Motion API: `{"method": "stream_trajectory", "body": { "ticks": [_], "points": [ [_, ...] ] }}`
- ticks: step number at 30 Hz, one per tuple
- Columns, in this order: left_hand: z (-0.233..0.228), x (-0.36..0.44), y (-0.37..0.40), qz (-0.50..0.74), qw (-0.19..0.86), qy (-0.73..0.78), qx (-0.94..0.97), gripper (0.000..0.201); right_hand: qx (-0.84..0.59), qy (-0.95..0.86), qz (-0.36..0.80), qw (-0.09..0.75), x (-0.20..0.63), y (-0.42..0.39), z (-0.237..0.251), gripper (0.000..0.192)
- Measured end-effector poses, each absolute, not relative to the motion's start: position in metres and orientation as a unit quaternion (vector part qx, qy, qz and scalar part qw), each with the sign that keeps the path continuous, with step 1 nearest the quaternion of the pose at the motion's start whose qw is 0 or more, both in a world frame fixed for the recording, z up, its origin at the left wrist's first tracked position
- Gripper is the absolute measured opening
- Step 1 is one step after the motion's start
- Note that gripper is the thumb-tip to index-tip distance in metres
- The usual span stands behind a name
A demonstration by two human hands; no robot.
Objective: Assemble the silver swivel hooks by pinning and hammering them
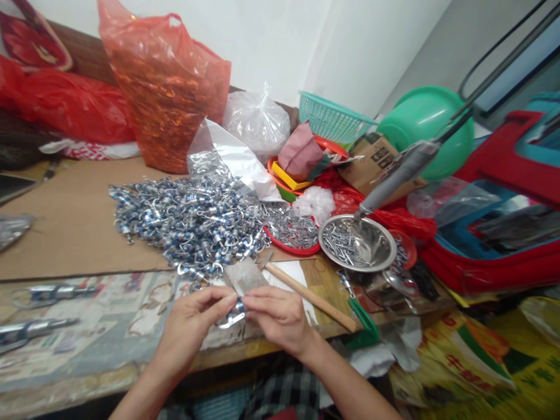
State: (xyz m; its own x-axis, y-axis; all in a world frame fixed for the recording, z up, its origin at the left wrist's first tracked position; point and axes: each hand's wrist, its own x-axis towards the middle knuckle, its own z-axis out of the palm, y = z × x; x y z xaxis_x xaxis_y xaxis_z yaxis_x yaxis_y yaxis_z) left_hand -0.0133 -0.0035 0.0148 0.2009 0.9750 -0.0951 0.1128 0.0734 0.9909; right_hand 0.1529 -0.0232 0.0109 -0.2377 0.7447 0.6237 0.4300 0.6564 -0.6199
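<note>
My left hand point(191, 321) and my right hand point(280, 318) meet above the front edge of the bench, fingers closed. Between them they pinch a small silver-and-blue metal fitting point(234, 316), mostly hidden by the fingertips. Just behind it sits a flat grey metal block point(247, 275). A hammer-like tool with a wooden handle point(312, 296) lies to the right of the block. Beyond the hands spreads a large heap of similar silver-and-blue fittings point(196, 219), many with curved hook ends.
Small metal pieces fill a red tray point(291, 252); pins lie in a steel bowl point(389, 262) under a grey-handled hanging tool point(400, 172). Two larger fittings point(48, 294) lie at left. Behind stand an orange bag point(166, 87), a green basin point(431, 128) and a red stool point(494, 265).
</note>
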Motion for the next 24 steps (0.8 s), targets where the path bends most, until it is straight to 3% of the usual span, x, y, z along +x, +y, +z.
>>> {"method": "stream_trajectory", "body": {
  "ticks": [5, 9, 12, 15, 16, 24],
  "points": [
    [0.013, -0.011, -0.011, 0.391, 0.599, 0.504, 0.485, 0.024, -0.428, -0.723, 0.228, 0.492, 0.149, -0.026, 0.012, 0.015],
    [0.002, -0.009, -0.013, 0.415, 0.65, 0.474, 0.425, 0.059, -0.453, -0.721, 0.246, 0.463, 0.149, -0.028, 0.011, 0.016],
    [-0.004, -0.008, -0.012, 0.427, 0.654, 0.464, 0.416, 0.071, -0.455, -0.765, 0.243, 0.386, 0.164, -0.012, 0.012, 0.016],
    [-0.004, -0.008, -0.008, 0.416, 0.67, 0.458, 0.41, 0.073, -0.604, -0.751, 0.067, 0.26, 0.198, 0.026, 0.016, 0.021],
    [-0.003, -0.008, -0.006, 0.409, 0.677, 0.455, 0.409, 0.073, -0.671, -0.72, -0.009, 0.179, 0.212, 0.042, 0.016, 0.028],
    [0.006, -0.01, 0.007, 0.356, 0.736, 0.393, 0.422, 0.071, -0.703, -0.71, -0.023, -0.033, 0.266, 0.117, -0.004, 0.021]
  ]
}}
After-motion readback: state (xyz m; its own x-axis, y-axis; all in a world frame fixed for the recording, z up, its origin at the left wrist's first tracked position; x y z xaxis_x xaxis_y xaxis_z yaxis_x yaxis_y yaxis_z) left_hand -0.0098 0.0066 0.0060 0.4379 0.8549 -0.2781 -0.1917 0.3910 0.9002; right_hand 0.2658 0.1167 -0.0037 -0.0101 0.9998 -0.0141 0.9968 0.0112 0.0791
